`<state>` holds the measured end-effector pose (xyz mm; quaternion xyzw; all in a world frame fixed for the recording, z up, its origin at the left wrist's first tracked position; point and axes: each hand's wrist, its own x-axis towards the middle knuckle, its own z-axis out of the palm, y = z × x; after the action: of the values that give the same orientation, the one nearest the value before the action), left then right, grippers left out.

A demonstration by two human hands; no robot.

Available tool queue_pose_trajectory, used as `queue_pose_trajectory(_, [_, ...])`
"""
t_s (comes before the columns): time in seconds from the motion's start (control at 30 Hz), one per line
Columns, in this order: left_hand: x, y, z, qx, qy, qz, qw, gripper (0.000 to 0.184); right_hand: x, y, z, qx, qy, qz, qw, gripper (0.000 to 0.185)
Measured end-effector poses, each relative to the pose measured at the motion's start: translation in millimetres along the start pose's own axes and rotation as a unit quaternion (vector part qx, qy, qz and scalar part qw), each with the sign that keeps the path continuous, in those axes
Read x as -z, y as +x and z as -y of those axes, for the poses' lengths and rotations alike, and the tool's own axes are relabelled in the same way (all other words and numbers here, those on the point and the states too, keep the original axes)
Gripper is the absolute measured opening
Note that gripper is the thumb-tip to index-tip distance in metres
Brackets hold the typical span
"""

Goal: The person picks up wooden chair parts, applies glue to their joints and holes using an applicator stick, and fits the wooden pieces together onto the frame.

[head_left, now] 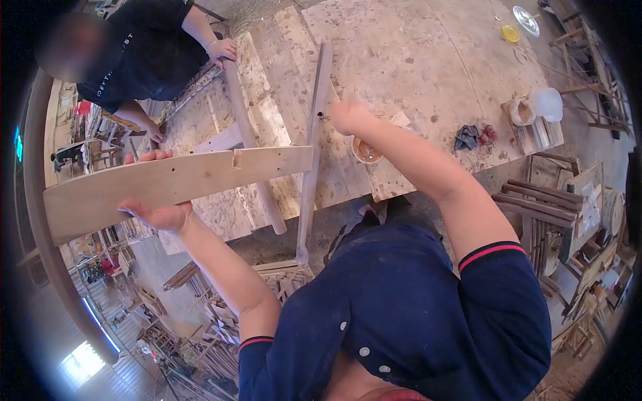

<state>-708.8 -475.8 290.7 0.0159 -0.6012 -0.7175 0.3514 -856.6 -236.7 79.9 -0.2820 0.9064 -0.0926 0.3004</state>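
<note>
My left hand [157,215] is wrapped round a long pale wooden board [194,177], thumb below and fingertips over its upper edge. The board joins a dark curved wooden piece [43,200] at the left and a long wooden leg [315,120] at its right end. Above the workbench [414,60], my right hand [353,118] is closed beside a dark hole in that leg. A thin stick seems to be in its fingers, but it is blurred. Just under my right hand stands a small cup [366,151] with brownish contents.
Across the bench at the upper left, a co-worker's hand [222,51] rests on another wooden frame [244,113]. A dark crumpled bag [467,138], red fruit [489,135] and a white container [547,105] are at the right. Stacked wooden parts [542,200] stand below them.
</note>
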Motion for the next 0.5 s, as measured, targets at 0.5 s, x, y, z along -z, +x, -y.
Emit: queue_pose_trajectory(0.5, [3, -2, -1, 0.003, -0.012, 0.029, 1.0, 0.081, 1, 5, 1, 0.137, -0.186, -0.198, 0.953, 0.015])
